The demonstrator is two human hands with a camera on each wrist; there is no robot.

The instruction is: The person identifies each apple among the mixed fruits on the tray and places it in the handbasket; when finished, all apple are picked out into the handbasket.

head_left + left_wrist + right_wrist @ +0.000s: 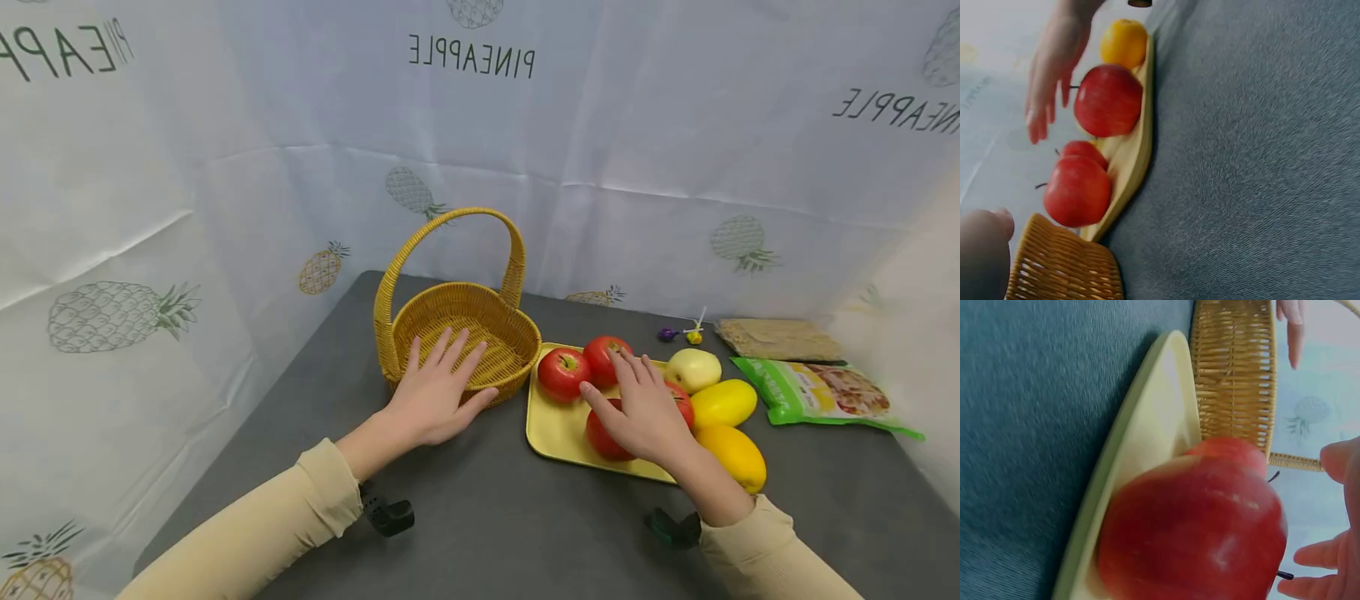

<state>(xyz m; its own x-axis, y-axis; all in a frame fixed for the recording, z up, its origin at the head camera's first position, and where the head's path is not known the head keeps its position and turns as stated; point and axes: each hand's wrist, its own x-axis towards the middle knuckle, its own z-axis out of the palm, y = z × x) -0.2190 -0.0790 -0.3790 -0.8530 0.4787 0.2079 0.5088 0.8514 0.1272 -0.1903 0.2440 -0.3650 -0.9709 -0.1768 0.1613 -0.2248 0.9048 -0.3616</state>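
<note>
My left hand [435, 396], fingers spread, hovers over the near rim of the yellow wicker basket [517, 337] and holds nothing. Over the yellow tray [551, 429] is my right hand [647, 408], also spread and holding nothing, above red apples [564, 374]. The right wrist view shows a large red apple [1191, 531] close below that hand, on the tray [1157, 422] beside the basket [1232, 375]. In the left wrist view, the right hand [1057, 69] is beyond the apples [1109, 100], and the basket [1066, 269] is near my left thumb.
A pale yellow-green fruit [693, 370] and yellow fruits [723, 404] lie at the tray's right side. Farther right are a green-edged food bag [832, 392] and a flat brown package [780, 339]. Two small wrapped lollipops [693, 337] lie behind. A pineapple-print curtain [637, 225] hangs behind the table.
</note>
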